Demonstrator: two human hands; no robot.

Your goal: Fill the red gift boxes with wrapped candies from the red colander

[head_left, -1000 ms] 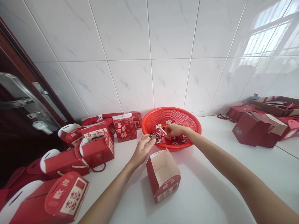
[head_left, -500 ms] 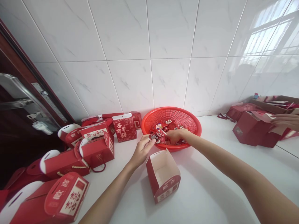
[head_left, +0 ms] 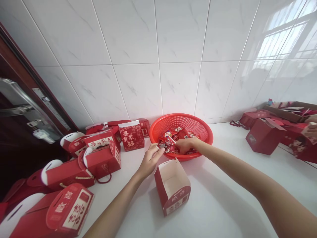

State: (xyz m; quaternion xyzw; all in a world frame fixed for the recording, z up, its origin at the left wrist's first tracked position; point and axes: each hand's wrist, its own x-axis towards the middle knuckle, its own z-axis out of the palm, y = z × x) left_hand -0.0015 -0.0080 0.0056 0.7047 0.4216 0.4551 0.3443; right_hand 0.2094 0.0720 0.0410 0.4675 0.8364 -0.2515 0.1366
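My left hand [head_left: 151, 158] is closed on a red printed candy packet [head_left: 168, 142] at the near left rim of a red plastic basket [head_left: 206, 130]. Inside the basket lie several red wrapped candies [head_left: 178, 132]. My right hand [head_left: 185, 144] reaches down among them, its fingertips hidden, so what it grips cannot be made out. Just in front of the basket stands an open red gift box [head_left: 173, 186], its inside bare and its top flaps up.
Several red gift boxes [head_left: 71, 205] line the left side, near a door handle [head_left: 17, 109]. A red box [head_left: 131, 136] stands by the wall. At the right, another person's hand [head_left: 310, 129] holds a red box [head_left: 299, 140], beside another box [head_left: 264, 135] and a carton [head_left: 284, 112].
My hands have barely moved. At the right, the other person's hand has moved away from the standing box and now holds another red box nearer the right edge.
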